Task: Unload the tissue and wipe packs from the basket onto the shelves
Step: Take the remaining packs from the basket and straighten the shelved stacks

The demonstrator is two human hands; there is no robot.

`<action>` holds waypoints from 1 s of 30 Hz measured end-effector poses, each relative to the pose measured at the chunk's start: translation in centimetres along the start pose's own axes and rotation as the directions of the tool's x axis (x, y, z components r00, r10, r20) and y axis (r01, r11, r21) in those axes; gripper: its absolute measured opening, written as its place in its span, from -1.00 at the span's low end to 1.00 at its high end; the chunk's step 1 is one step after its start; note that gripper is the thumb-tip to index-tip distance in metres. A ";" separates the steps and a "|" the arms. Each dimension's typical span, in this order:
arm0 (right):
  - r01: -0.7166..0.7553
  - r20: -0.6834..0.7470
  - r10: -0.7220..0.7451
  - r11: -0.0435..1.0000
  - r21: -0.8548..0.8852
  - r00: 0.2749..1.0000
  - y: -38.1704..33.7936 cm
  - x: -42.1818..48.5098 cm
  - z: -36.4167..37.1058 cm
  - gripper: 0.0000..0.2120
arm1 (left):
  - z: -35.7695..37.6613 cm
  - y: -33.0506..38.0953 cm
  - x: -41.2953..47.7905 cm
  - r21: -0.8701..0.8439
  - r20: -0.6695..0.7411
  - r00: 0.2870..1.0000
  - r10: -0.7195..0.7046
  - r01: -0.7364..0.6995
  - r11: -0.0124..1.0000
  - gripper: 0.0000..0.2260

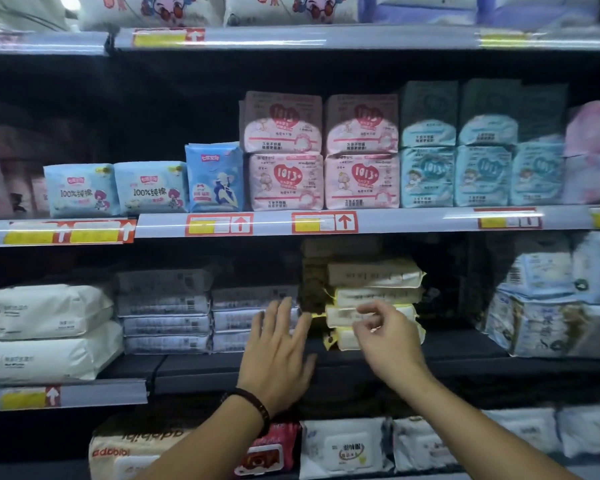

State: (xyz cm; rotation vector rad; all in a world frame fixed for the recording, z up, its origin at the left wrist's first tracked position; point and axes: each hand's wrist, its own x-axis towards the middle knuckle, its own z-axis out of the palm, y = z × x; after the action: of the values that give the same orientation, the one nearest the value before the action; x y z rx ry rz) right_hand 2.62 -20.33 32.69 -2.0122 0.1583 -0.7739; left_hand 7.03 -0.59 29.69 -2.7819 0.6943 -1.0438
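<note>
Left hand [278,348] is flat, fingers spread, before the grey packs [167,306]; right hand [385,337] has fingers loosely curled, gripping nothing, at the stacked yellow-edged wipe packs [374,275], which lie on the dark shelf [465,348].

Glossy plastic wipe packs [374,303] sit on a matt dark shelf [361,362] behind shiny price rails [326,221].

I see tall store shelves [465,353], dark boards one over other, black back wall [174,102] behind. Grey front rail [413,220] shines with white light streaks. Red and yellow price tag [324,222] with up arrow sits on rail.
</note>
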 end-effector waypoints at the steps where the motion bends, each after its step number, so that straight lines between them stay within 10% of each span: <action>1: 0.011 -0.112 -0.009 1.000 0.016 0.994 1.0 0.3 -1.2 -0.82 | 0.2 0.8 0.4 -0.038 -0.040 0.998 0.047 -0.049 0.998 -0.44; 4: -0.049 -0.276 0.054 0.998 0.025 0.960 3.7 2.0 -4.0 -0.66 | 0.5 3.2 2.0 -0.098 -0.111 0.980 0.163 -0.174 0.980 -0.47; 9: -0.153 -0.054 0.148 0.982 -0.115 0.988 6.2 4.4 -4.8 -0.21 | 3.8 4.2 3.3 -0.092 -0.070 0.965 0.252 -0.258 0.962 -0.46; 30: -0.165 -0.059 0.158 0.973 -0.163 0.986 8.7 7.0 -4.7 -0.79 | 5.7 3.9 3.0 -0.230 -0.185 0.943 0.277 -0.316 0.920 -0.38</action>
State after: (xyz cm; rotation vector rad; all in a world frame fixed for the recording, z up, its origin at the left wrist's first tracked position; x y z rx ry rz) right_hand 7.10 -31.37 30.45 -2.1091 0.4210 -0.7227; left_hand 11.17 -5.84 26.21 -2.6923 1.3141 -1.1783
